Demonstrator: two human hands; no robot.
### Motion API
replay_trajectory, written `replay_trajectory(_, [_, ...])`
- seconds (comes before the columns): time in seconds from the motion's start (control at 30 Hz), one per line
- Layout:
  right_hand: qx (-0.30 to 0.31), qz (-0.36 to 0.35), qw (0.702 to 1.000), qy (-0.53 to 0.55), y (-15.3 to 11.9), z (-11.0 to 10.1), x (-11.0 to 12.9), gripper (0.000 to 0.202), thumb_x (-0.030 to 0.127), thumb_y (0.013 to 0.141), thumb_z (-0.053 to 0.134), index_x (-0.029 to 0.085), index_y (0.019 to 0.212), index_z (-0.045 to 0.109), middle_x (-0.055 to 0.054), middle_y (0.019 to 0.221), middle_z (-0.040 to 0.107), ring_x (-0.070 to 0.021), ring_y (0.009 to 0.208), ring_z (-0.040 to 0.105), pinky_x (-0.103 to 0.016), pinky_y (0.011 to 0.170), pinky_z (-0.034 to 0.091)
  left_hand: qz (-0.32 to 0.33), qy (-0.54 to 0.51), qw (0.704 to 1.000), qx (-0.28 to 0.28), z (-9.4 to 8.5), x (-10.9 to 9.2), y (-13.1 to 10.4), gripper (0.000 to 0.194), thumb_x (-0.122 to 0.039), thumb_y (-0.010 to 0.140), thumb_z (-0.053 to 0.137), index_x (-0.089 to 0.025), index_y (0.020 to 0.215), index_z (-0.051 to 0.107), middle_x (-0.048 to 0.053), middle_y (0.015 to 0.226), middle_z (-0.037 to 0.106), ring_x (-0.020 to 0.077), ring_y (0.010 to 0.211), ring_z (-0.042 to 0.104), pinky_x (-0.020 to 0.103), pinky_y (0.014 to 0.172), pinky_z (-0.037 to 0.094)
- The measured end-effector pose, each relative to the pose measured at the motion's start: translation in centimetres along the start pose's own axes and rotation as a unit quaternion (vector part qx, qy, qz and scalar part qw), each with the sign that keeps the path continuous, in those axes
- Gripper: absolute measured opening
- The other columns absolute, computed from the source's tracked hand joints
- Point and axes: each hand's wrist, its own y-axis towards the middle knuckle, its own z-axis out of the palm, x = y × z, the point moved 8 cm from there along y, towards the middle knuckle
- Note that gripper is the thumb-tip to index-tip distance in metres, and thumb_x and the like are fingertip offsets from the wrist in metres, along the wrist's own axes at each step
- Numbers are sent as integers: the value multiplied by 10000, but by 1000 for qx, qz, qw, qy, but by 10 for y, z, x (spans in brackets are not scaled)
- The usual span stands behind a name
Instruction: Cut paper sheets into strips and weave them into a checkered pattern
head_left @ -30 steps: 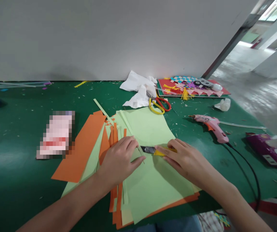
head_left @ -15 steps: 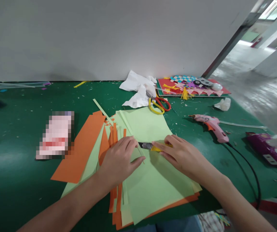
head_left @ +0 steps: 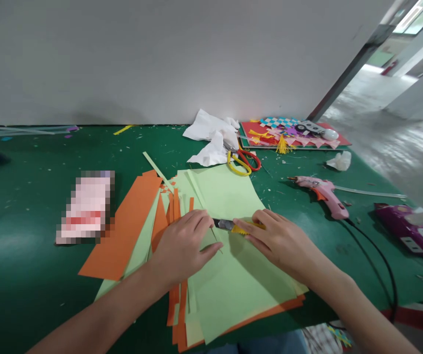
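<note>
My right hand (head_left: 280, 236) is closed around a yellow utility knife (head_left: 246, 226), its dark blade pointing left. The blade tip meets the fingertips of my left hand (head_left: 185, 241), whose fingers are bent over a narrow light-green paper strip (head_left: 196, 189). That strip runs under the left fingers and shows again near the thumb. Beneath both hands lies a stack of light-green paper sheets (head_left: 248, 285), with orange sheets (head_left: 281, 307) peeking out below. Several thin orange strips (head_left: 173, 300) lie along the stack's left side, partly covered by my left forearm.
Left of the stack are an orange paper piece (head_left: 123, 231) and a pixelated pink object (head_left: 88, 209). Scissors (head_left: 248, 160) lie by white tissue (head_left: 211, 130) behind it. A pink glue gun (head_left: 322, 194), its cable and a purple device (head_left: 410, 228) occupy the right side.
Hardly anything differs. The view has shifted very slightly, and both hands and the knife keep almost the same position over the paper.
</note>
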Motion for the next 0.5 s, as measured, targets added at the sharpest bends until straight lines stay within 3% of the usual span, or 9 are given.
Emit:
replay_trajectory(0.23, [27, 11, 1000, -5, -14, 0, 4, 388, 223, 935, 471, 238, 1319, 523, -70, 861, 527, -205, 794, 539, -337, 668, 486, 27, -31, 998, 36, 1, -4, -2, 178, -358, 915, 527, -185, 957, 519, 88, 1047, 632, 266, 1056, 575, 385, 835, 499])
replay_trajectory(0.5, [32, 14, 999, 20, -21, 6, 7, 404, 232, 938, 469, 224, 1341, 496, -70, 886, 518, -211, 818, 537, -357, 690, 500, 51, -27, 998, 19, 1, -6, 0, 240, -410, 900, 557, -178, 956, 526, 80, 1014, 640, 259, 1011, 586, 381, 826, 497])
